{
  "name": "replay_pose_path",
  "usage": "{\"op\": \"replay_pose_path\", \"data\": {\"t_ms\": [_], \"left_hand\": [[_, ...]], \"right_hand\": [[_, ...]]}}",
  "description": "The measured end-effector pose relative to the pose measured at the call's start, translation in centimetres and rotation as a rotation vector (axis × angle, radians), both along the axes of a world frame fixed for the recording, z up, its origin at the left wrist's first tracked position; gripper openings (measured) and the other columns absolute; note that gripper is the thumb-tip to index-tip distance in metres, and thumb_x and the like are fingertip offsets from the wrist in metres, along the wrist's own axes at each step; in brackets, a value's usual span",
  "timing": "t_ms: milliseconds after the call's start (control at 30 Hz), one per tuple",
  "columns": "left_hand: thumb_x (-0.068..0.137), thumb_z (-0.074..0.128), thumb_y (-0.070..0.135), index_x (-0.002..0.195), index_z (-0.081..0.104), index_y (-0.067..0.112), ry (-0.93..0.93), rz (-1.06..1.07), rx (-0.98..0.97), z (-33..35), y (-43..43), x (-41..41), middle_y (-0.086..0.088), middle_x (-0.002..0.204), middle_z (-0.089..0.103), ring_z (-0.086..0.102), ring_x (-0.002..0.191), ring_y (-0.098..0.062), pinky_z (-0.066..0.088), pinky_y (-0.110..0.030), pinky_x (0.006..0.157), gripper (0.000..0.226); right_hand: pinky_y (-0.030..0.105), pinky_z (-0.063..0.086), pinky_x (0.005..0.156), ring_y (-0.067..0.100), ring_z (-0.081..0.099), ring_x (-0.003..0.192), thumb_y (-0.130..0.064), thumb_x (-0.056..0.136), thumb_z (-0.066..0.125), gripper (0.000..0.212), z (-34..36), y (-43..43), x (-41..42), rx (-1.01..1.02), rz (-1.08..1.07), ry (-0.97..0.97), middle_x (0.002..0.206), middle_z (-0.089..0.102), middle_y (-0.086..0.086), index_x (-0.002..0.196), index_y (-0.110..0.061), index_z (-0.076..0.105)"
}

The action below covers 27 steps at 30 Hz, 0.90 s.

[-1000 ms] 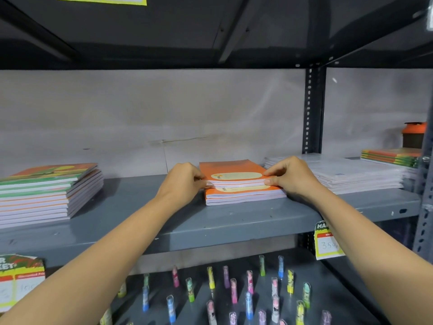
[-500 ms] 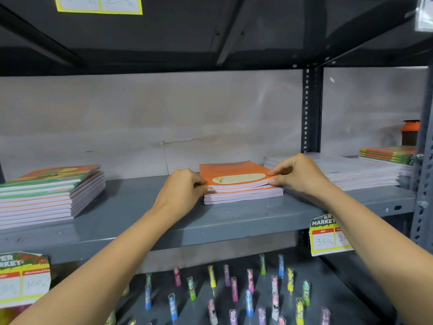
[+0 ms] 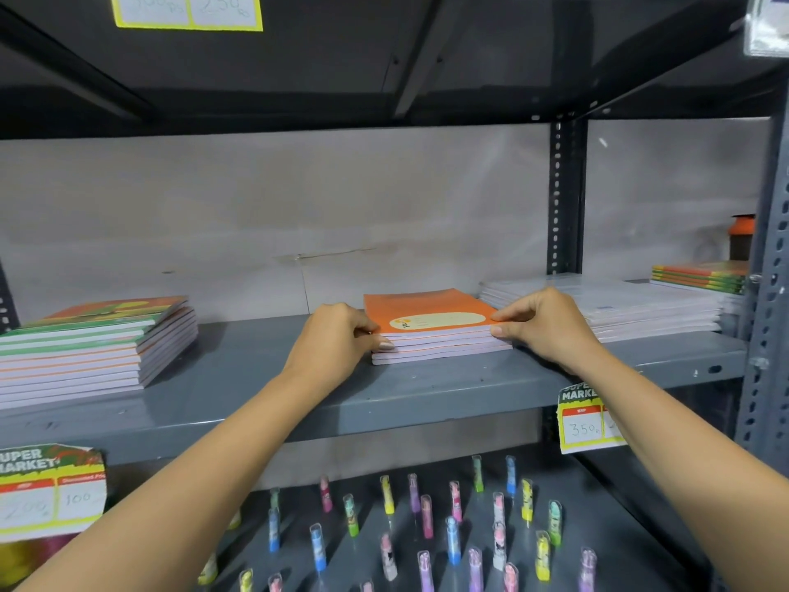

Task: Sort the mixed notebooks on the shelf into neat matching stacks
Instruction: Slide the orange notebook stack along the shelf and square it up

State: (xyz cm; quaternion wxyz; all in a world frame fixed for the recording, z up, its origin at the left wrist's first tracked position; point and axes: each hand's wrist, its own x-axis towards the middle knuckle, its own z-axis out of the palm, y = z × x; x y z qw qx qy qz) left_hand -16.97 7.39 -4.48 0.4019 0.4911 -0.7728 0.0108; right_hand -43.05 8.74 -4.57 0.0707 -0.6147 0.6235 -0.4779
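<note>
A small stack of orange notebooks [image 3: 431, 311] lies flat in the middle of the grey shelf [image 3: 239, 378]. My left hand [image 3: 337, 339] presses against the stack's left edge, fingers curled around its corner. My right hand [image 3: 542, 322] pinches the stack's right front corner, thumb under the top covers. The stack's edges line up squarely. A taller mixed stack of green and orange notebooks [image 3: 98, 339] sits at the shelf's left end. A white-covered stack [image 3: 632, 305] lies just right of my right hand.
A perforated upright post [image 3: 563, 198] stands behind the white stack. More striped notebooks [image 3: 700, 277] and an orange-lidded jar [image 3: 742, 237] sit far right. Price tags [image 3: 582, 416] hang from the shelf lip. Several colourful small tubes [image 3: 427, 510] stand on the lower shelf.
The upper notebooks, held offset above the lower ones a second ago, now rest flush on them as one squared stack. Both hands stay at its sides.
</note>
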Motion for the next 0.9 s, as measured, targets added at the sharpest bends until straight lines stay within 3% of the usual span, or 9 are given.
{"op": "replay_pose_path", "data": {"t_ms": [200, 267, 367, 433, 500, 600, 667, 767, 900], "left_hand": [[0.078, 0.074, 0.030, 0.107, 0.073, 0.008, -0.022, 0.009, 0.026, -0.2, -0.1, 0.1, -0.008, 0.103, 0.076, 0.069, 0.093, -0.020, 0.054, -0.034, 0.085, 0.036], [0.081, 0.070, 0.035, 0.107, 0.072, 0.008, 0.030, -0.018, 0.070, 0.0, 0.0, 0.2, -0.005, 0.103, 0.076, 0.069, 0.095, -0.020, 0.054, -0.032, 0.086, 0.038], [0.093, 0.048, 0.045, 0.114, 0.061, 0.009, 0.386, -0.057, 0.326, 1.1, 0.1, -0.5, 0.002, 0.107, 0.062, 0.059, 0.099, -0.017, 0.043, -0.031, 0.095, 0.044], [0.098, 0.039, 0.041, 0.092, 0.057, 0.010, 0.709, -0.103, 0.584, 1.8, -0.4, -1.7, -0.001, 0.086, 0.056, 0.053, 0.079, -0.020, 0.047, -0.034, 0.084, 0.037], [0.100, 0.041, 0.024, 0.091, 0.055, 0.009, 0.915, -0.173, 0.762, 1.9, -0.9, -2.8, -0.007, 0.082, 0.059, 0.055, 0.070, -0.020, 0.050, -0.033, 0.072, 0.023], [0.095, 0.037, 0.003, 0.083, 0.055, 0.004, 0.914, -0.142, 0.780, 1.4, -1.7, -3.5, -0.012, 0.088, 0.063, 0.058, 0.073, -0.023, 0.048, -0.037, 0.087, 0.022], [0.094, 0.036, -0.001, 0.075, 0.051, 0.005, 0.896, -0.108, 0.764, 1.5, -1.5, -3.5, -0.009, 0.076, 0.057, 0.055, 0.067, -0.021, 0.047, -0.036, 0.082, 0.025], [0.094, 0.039, -0.003, 0.080, 0.052, 0.004, 0.844, -0.078, 0.773, 1.8, -1.2, -3.6, -0.009, 0.075, 0.056, 0.055, 0.068, -0.023, 0.050, -0.040, 0.086, 0.020], [0.092, 0.042, -0.004, 0.087, 0.055, 0.003, 0.840, -0.094, 0.773, 1.7, -1.9, -2.6, -0.016, 0.099, 0.063, 0.060, 0.093, -0.030, 0.046, -0.049, 0.104, 0.016]], "right_hand": [[0.029, 0.050, 0.085, 0.018, 0.068, 0.094, -0.016, 0.071, 0.082, 0.025, -0.2, 0.2, 0.2, 0.029, -0.004, -0.035, 0.101, 0.076, 0.006, 0.097, -0.014, 0.078], [0.034, 0.053, 0.090, 0.019, 0.069, 0.092, -0.020, 0.072, 0.082, 0.024, 0.0, 0.3, 0.2, 0.054, 0.061, -0.142, 0.097, 0.076, 0.005, 0.095, -0.017, 0.077], [0.037, 0.051, 0.097, 0.021, 0.067, 0.095, -0.031, 0.080, 0.074, 0.043, 0.3, -0.1, 0.4, 0.066, 0.109, -0.389, 0.099, 0.071, 0.007, 0.118, -0.013, 0.065], [0.034, 0.048, 0.092, 0.021, 0.061, 0.089, -0.027, 0.089, 0.063, 0.039, 0.6, -0.8, 0.8, 0.109, 0.119, -0.497, 0.099, 0.070, 0.012, 0.120, -0.003, 0.061], [0.033, 0.046, 0.084, 0.022, 0.057, 0.085, -0.028, 0.092, 0.056, 0.036, 0.6, -1.2, 1.6, 0.201, 0.110, -0.491, 0.109, 0.070, 0.019, 0.112, 0.001, 0.062], [0.030, 0.044, 0.072, 0.020, 0.054, 0.076, -0.018, 0.094, 0.049, 0.016, 1.0, -1.4, 2.5, 0.240, 0.063, -0.429, 0.089, 0.066, 0.010, 0.084, -0.011, 0.059], [0.027, 0.034, 0.054, 0.018, 0.045, 0.059, -0.007, 0.089, 0.047, 0.026, 1.1, -2.0, 2.8, 0.263, 0.047, -0.416, 0.069, 0.053, 0.002, 0.066, -0.018, 0.050], [0.026, 0.031, 0.055, 0.021, 0.043, 0.062, -0.007, 0.081, 0.051, 0.012, 1.1, -2.1, 3.0, 0.252, -0.025, -0.412, 0.070, 0.050, 0.009, 0.071, -0.013, 0.052], [0.028, 0.033, 0.059, 0.022, 0.045, 0.068, -0.008, 0.076, 0.056, 0.010, 1.3, -2.1, 3.6, 0.258, -0.041, -0.402, 0.074, 0.050, 0.010, 0.071, -0.015, 0.050]]}}
